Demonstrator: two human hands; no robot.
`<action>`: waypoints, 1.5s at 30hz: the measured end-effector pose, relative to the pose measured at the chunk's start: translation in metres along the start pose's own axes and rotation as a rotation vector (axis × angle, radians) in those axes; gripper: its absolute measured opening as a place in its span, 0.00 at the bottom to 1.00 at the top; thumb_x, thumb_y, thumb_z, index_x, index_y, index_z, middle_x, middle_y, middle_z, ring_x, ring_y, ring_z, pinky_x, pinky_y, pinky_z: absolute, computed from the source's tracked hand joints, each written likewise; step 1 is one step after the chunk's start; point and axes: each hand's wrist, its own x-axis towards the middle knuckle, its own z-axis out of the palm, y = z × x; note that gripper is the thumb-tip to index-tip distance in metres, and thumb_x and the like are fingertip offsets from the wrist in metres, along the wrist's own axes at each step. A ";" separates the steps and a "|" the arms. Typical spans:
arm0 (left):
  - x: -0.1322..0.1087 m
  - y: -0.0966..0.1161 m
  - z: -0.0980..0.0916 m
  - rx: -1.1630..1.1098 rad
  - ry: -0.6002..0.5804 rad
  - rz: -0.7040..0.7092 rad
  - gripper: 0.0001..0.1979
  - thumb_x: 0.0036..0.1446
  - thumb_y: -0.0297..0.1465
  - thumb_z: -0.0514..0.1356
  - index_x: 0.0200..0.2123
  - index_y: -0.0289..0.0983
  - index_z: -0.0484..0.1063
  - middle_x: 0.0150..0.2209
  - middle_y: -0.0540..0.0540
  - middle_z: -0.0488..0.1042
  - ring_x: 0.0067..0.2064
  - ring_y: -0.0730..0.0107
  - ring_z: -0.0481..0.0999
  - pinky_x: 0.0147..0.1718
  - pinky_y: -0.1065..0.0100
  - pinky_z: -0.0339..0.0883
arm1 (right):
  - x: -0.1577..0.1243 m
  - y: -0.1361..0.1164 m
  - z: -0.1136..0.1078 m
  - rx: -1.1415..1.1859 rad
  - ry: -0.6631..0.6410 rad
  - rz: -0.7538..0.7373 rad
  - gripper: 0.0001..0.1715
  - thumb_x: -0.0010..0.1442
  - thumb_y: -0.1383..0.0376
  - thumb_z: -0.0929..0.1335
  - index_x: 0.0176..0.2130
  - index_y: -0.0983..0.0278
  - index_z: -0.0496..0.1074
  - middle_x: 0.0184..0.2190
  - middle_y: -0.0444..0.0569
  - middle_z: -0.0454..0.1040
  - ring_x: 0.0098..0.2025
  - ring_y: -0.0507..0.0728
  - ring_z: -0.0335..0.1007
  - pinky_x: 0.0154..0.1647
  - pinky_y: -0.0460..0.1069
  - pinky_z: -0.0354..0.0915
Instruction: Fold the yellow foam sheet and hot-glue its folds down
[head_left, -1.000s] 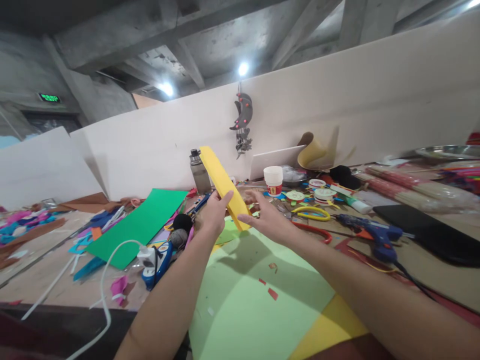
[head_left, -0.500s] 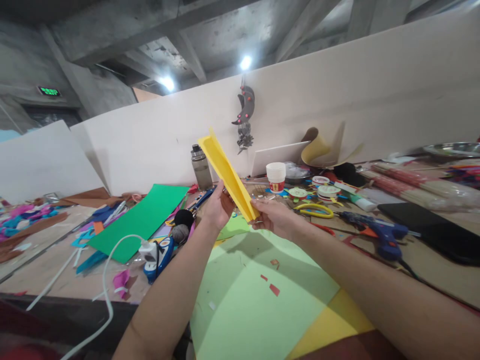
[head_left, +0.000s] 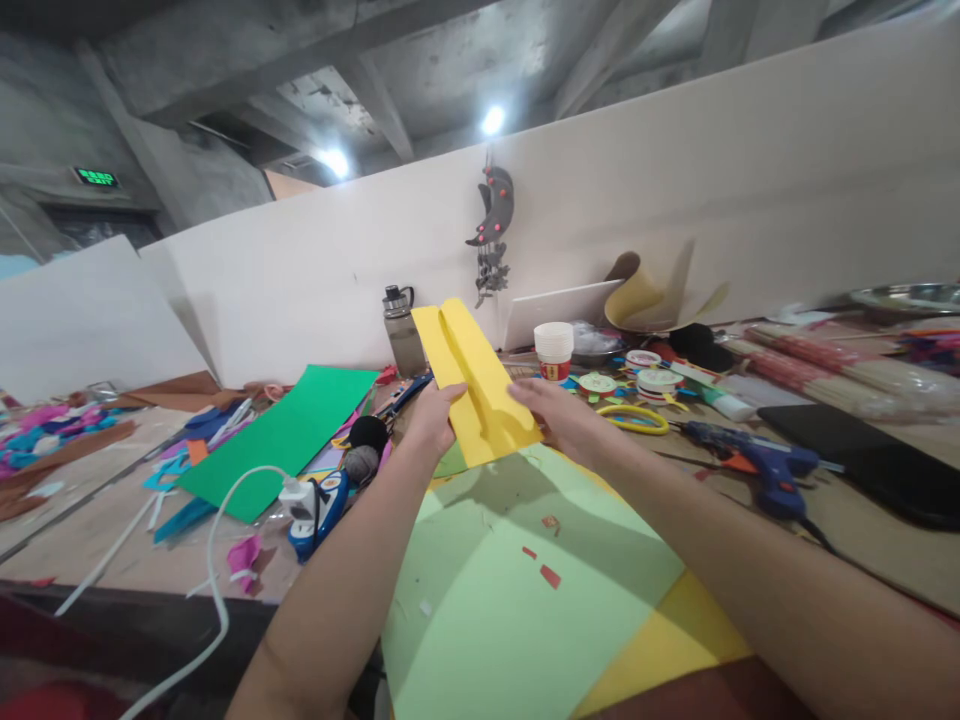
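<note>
A yellow sheet of craft foam (head_left: 474, 385) with a lengthwise crease is held up above the table, its broad face turned toward me. My left hand (head_left: 431, 420) grips its left lower edge, fingers closed on it. My right hand (head_left: 559, 415) holds its right lower edge, thumb on top. Below them lies a light green sheet (head_left: 510, 580) over a yellow sheet (head_left: 667, 650) on the table.
A dark green sheet (head_left: 281, 440), a white cable with plug (head_left: 225, 540) and paper scraps lie at left. A water bottle (head_left: 401, 330), paper cups (head_left: 553, 350), tape rolls, yellow scissors (head_left: 634, 418), a blue glue gun (head_left: 757, 465) and a black pad (head_left: 877, 465) lie behind and at right.
The folded yellow strip has opened out flat and turned to face me. My right hand has gone from loose beside it to holding its right edge.
</note>
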 end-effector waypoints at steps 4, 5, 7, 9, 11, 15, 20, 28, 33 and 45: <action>0.008 0.003 -0.015 0.118 -0.116 -0.068 0.16 0.41 0.19 0.65 0.38 0.31 0.75 0.38 0.37 0.82 0.44 0.51 0.81 0.50 0.49 0.71 | -0.001 0.002 0.001 -0.116 0.019 0.075 0.20 0.54 0.72 0.71 0.47 0.64 0.68 0.32 0.48 0.78 0.32 0.56 0.76 0.29 0.48 0.72; 0.010 0.005 -0.019 0.151 -0.143 -0.081 0.16 0.41 0.20 0.66 0.38 0.31 0.75 0.38 0.37 0.82 0.43 0.51 0.81 0.50 0.50 0.72 | -0.001 0.001 0.001 -0.129 0.005 0.086 0.17 0.55 0.72 0.71 0.45 0.64 0.69 0.30 0.48 0.77 0.31 0.55 0.75 0.29 0.48 0.72; 0.013 0.009 -0.026 0.228 -0.195 -0.114 0.16 0.40 0.21 0.67 0.37 0.31 0.76 0.38 0.36 0.82 0.41 0.52 0.81 0.48 0.51 0.73 | 0.002 0.001 -0.001 -0.134 0.016 0.090 0.12 0.57 0.69 0.70 0.43 0.65 0.69 0.29 0.48 0.77 0.28 0.52 0.73 0.27 0.46 0.70; 0.015 0.013 -0.031 0.288 -0.221 -0.150 0.16 0.40 0.22 0.69 0.36 0.30 0.76 0.36 0.37 0.82 0.38 0.53 0.82 0.46 0.53 0.74 | 0.006 0.002 -0.005 -0.119 0.074 0.077 0.12 0.59 0.66 0.70 0.44 0.65 0.68 0.30 0.48 0.76 0.26 0.50 0.70 0.25 0.45 0.69; 0.016 0.014 -0.031 0.288 -0.210 -0.154 0.16 0.39 0.22 0.69 0.36 0.30 0.76 0.34 0.37 0.82 0.36 0.54 0.81 0.44 0.54 0.75 | 0.010 0.003 -0.009 -0.092 0.119 0.055 0.15 0.60 0.62 0.69 0.46 0.64 0.66 0.35 0.51 0.77 0.27 0.50 0.70 0.25 0.45 0.70; 0.018 0.002 -0.023 0.174 -0.054 -0.032 0.14 0.41 0.19 0.65 0.35 0.31 0.75 0.35 0.39 0.82 0.35 0.58 0.81 0.43 0.55 0.75 | 0.011 0.005 -0.010 -0.191 0.160 -0.002 0.24 0.61 0.54 0.68 0.51 0.63 0.64 0.46 0.57 0.76 0.37 0.55 0.75 0.32 0.49 0.72; 0.015 -0.021 -0.011 0.096 0.184 0.083 0.14 0.44 0.15 0.61 0.36 0.33 0.73 0.41 0.39 0.80 0.36 0.63 0.81 0.42 0.59 0.75 | 0.002 0.005 -0.003 -0.633 0.140 -0.130 0.51 0.50 0.52 0.74 0.65 0.64 0.54 0.58 0.62 0.69 0.54 0.63 0.70 0.52 0.55 0.67; -0.001 -0.037 0.006 0.028 0.193 0.071 0.17 0.45 0.13 0.59 0.38 0.34 0.73 0.41 0.42 0.80 0.39 0.66 0.81 0.42 0.66 0.74 | 0.010 0.012 -0.021 -1.090 0.121 -0.267 0.35 0.51 0.70 0.70 0.58 0.66 0.66 0.55 0.59 0.72 0.58 0.63 0.67 0.56 0.53 0.62; -0.004 -0.021 -0.001 0.226 -0.076 -0.258 0.09 0.57 0.32 0.63 0.39 0.33 0.74 0.36 0.39 0.81 0.32 0.63 0.81 0.35 0.62 0.76 | 0.017 0.002 -0.042 -1.020 0.213 -0.220 0.27 0.53 0.74 0.65 0.52 0.63 0.74 0.50 0.53 0.77 0.50 0.60 0.73 0.50 0.50 0.65; -0.019 0.047 0.001 1.288 -0.358 0.554 0.27 0.44 0.43 0.71 0.47 0.40 0.76 0.46 0.40 0.77 0.49 0.56 0.75 0.50 0.60 0.67 | 0.014 -0.027 -0.079 -0.610 0.123 -0.087 0.25 0.48 0.76 0.64 0.43 0.63 0.79 0.39 0.45 0.81 0.39 0.55 0.75 0.37 0.45 0.68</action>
